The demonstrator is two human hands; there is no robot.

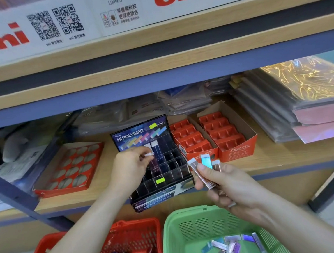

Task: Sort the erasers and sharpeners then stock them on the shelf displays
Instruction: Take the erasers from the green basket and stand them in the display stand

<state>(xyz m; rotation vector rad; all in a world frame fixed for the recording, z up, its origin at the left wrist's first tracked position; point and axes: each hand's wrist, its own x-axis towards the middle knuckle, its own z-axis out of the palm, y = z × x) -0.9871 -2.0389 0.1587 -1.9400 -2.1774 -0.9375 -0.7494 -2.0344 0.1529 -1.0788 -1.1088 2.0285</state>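
- My left hand pinches one eraser above the display box.
- My right hand, just right of the box, grips three fanned erasers.
- Loose erasers lie in the green basket below the box.

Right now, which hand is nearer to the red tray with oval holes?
Left. The left hand pinches an eraser over the Hi-Polymer display, just right of the red tray; the right hand holds erasers farther right.

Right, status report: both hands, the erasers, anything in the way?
Left hand pinching one eraser over Hi-Polymer display. Right hand gripping fanned slim erasers. Slots unobstructed.
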